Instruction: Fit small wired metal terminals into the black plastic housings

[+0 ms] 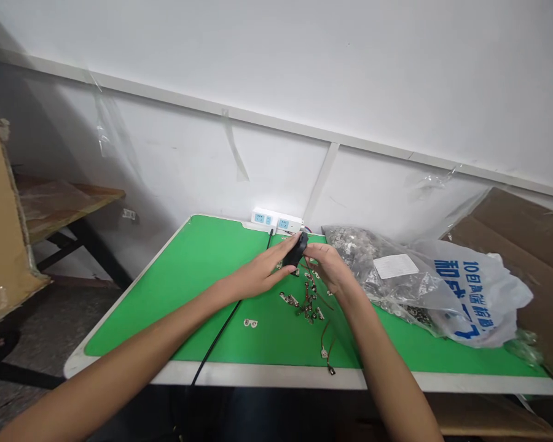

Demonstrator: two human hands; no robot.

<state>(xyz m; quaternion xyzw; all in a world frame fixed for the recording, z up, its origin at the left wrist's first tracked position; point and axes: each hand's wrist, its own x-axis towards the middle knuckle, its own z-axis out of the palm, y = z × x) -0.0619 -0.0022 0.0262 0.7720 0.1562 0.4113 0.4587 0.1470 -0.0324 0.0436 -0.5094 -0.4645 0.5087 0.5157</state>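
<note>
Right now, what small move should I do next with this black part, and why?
Probably lower the black part onto the green mat: your left hand and right hand hold it up near the far edge, just beyond the loose wired terminals.

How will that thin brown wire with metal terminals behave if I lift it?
Probably floppy: the thin brown wire lies in loose curves on the green tabletop. It likely weighs little, though the small metal terminal may swing at its end.

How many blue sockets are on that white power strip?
2. One blue socket sits near the left end of the white power strip, and the other sits to its right. Another could be hidden toward the strip's right end.
</note>
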